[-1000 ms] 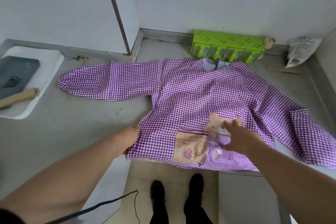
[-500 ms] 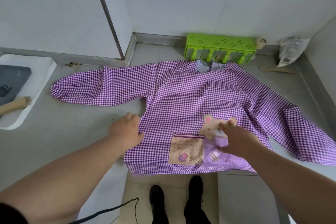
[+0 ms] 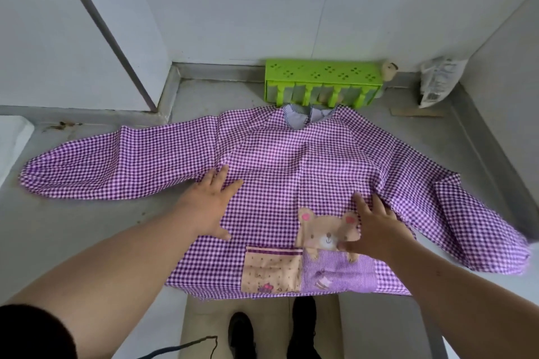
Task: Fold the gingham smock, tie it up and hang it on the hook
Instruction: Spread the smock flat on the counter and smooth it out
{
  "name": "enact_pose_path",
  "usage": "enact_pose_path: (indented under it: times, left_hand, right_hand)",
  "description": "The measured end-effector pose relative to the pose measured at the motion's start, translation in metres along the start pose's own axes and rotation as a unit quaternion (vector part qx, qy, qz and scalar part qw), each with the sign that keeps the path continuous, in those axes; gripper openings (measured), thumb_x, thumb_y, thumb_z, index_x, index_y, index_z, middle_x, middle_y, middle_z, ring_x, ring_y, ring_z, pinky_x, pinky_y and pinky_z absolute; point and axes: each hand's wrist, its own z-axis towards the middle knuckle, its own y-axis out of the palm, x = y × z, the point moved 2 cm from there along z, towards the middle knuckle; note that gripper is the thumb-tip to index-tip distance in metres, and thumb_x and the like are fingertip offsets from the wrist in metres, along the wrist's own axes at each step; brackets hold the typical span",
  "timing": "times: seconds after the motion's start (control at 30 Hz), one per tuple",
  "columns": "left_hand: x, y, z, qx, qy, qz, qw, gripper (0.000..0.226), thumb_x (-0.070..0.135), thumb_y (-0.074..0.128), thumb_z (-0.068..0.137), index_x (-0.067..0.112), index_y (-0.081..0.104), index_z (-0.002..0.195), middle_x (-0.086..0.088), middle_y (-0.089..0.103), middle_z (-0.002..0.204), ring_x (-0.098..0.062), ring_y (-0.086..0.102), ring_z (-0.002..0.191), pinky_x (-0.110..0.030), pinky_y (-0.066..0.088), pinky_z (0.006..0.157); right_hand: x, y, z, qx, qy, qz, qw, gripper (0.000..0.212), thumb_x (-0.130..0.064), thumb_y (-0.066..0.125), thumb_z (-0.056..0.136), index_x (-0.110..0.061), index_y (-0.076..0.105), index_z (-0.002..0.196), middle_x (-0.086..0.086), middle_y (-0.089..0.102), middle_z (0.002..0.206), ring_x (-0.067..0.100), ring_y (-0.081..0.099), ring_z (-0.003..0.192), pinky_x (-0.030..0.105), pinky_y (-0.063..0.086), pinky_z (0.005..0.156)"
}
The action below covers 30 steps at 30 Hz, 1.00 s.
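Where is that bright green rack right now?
The green rack sits at the back of the counter against the wall, just beyond the smock's collar, right of centre in the head view.

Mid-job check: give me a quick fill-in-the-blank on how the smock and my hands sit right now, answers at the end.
1. The gingham smock lies spread flat with its front facing ____.
2. The left hand and the right hand both rest on it with ____ fingers.
3. The right hand partly covers the ____ patch above the pockets.
4. Behind the collar stands a ____ hook rack.

Missing words: up; straight; bear; green
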Motion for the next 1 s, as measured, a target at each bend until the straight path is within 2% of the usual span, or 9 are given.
enact_pose_path:
  times: [0.13,0.27,0.4,0.53,0.63,0.7,0.8,0.9,1.0]
  left_hand:
    - [-0.011,0.002,0.009,-0.036,-0.053,-0.025,0.998,0.147,0.09,0.071,0.066,0.036,-0.027,0.162,-0.017,-0.029,0.172,-0.042,0.001,0.162,-0.056,0.027,0.127]
    - [-0.026,-0.005,0.013,-0.099,-0.124,-0.003,0.987,0.157,0.096,0.069,0.058,0.024,-0.02,0.166,-0.028,-0.007,0.174,-0.045,0.018,0.159,-0.052,0.03,0.125]
    - [-0.043,-0.028,0.016,-0.138,-0.162,0.02,0.977,0.149,0.102,0.06,0.059,0.015,0.007,0.168,-0.019,0.029,0.168,-0.035,0.04,0.149,-0.048,0.044,0.117]
    - [-0.011,-0.049,0.034,-0.016,-0.061,-0.022,0.998,0.128,0.094,0.055,0.075,0.017,0.009,0.167,-0.013,-0.012,0.176,-0.039,0.011,0.161,-0.057,0.032,0.124]
    - [0.042,-0.055,0.046,0.023,0.058,-0.044,0.997,0.123,0.09,0.057,0.079,0.033,-0.006,0.167,-0.007,-0.017,0.176,-0.039,0.005,0.163,-0.059,0.029,0.126]
    - [0.069,-0.054,0.054,-0.008,0.063,-0.032,0.997,0.122,0.088,0.059,0.079,0.041,-0.014,0.165,-0.014,-0.015,0.176,-0.046,0.008,0.161,-0.06,0.031,0.124]
    - [0.087,-0.053,0.063,-0.038,0.028,0.007,0.999,0.124,0.088,0.061,0.079,0.046,-0.022,0.162,-0.022,-0.021,0.173,-0.055,0.008,0.158,-0.059,0.039,0.12]
    - [0.092,-0.059,0.068,-0.064,0.012,0.031,0.997,0.127,0.089,0.062,0.077,0.048,-0.025,0.16,-0.026,-0.024,0.171,-0.058,0.012,0.156,-0.055,0.043,0.118]
    - [0.097,-0.063,0.071,-0.079,0.004,0.043,0.996,0.132,0.091,0.064,0.072,0.05,-0.028,0.158,-0.027,-0.024,0.17,-0.059,0.014,0.155,-0.051,0.047,0.115]
  right_hand:
    - [0.002,0.001,0.023,0.006,-0.048,-0.042,0.998,0.146,-0.103,0.057,0.047,-0.041,-0.007,0.163,0.008,-0.023,0.171,0.049,0.009,0.156,0.067,0.036,0.115]
    - [-0.019,-0.002,0.029,0.046,-0.114,-0.07,0.99,0.135,-0.095,0.056,0.066,-0.037,-0.018,0.162,0.008,-0.02,0.172,0.041,0.008,0.158,0.06,0.033,0.12]
    - [-0.055,-0.006,0.03,0.058,-0.188,-0.064,0.978,0.122,-0.088,0.058,0.074,-0.04,-0.009,0.163,0.004,-0.014,0.174,0.037,0.004,0.159,0.061,0.024,0.123]
    - [-0.062,-0.017,0.033,0.054,-0.215,0.03,0.975,0.095,-0.073,0.056,0.088,-0.041,0.009,0.164,-0.006,0.003,0.174,0.025,0.007,0.16,0.053,0.023,0.125]
    - [-0.042,-0.029,0.03,0.136,-0.231,0.105,0.958,0.057,-0.057,0.053,0.099,-0.04,0.044,0.153,-0.012,0.037,0.161,0.018,0.041,0.146,0.041,0.039,0.116]
    - [-0.018,-0.034,0.031,0.227,-0.202,0.105,0.947,0.036,-0.04,0.057,0.1,-0.036,0.063,0.135,-0.012,0.054,0.141,0.019,0.056,0.127,0.04,0.046,0.105]
    - [0.025,-0.038,0.036,0.295,-0.069,0.132,0.944,0.034,-0.026,0.056,0.097,-0.034,0.066,0.129,-0.003,0.055,0.132,0.026,0.055,0.122,0.047,0.049,0.102]
    - [0.065,-0.031,0.041,0.218,0.065,0.151,0.962,0.051,-0.029,0.053,0.097,-0.032,0.049,0.148,0.006,0.046,0.15,0.035,0.047,0.135,0.053,0.045,0.108]
    - [0.091,-0.018,0.042,0.116,0.112,0.156,0.974,0.075,-0.059,0.054,0.097,-0.033,0.024,0.161,0.007,0.022,0.17,0.04,0.028,0.152,0.058,0.034,0.118]
